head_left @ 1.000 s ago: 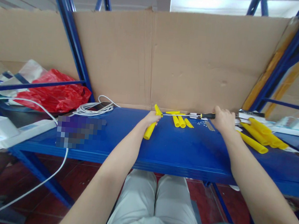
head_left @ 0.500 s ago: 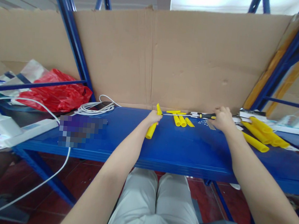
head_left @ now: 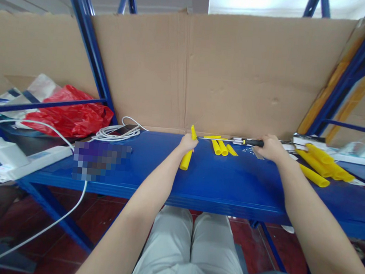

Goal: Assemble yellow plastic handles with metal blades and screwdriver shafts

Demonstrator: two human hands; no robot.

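Observation:
My left hand (head_left: 189, 142) is closed around a yellow T-shaped tube (head_left: 185, 160), its open end facing me and its pointed top sticking up beyond my fingers. My right hand (head_left: 270, 147) grips the rear of a screwdriver (head_left: 254, 142) with a black handle. The thin metal shaft runs left across the table, and its tip meets the yellow tube beside my left fingers; how far it goes in is hidden. Between my hands lie more yellow tube pieces (head_left: 222, 149) and a small yellow offcut (head_left: 232, 150). Small pale bits (head_left: 248, 151) are scattered below the handle.
Several yellow tubes (head_left: 319, 161) are piled on the blue table (head_left: 223, 183) at right. To the left are a coiled white cable (head_left: 115, 136), a power strip (head_left: 36, 162) and a red plastic bag (head_left: 72, 112). A cardboard sheet (head_left: 239, 73) stands behind, between blue shelf posts (head_left: 85, 39).
My right hand has shifted its grip towards the handle's end, so more of the black handle shows. The left hand and its yellow tube have hardly moved.

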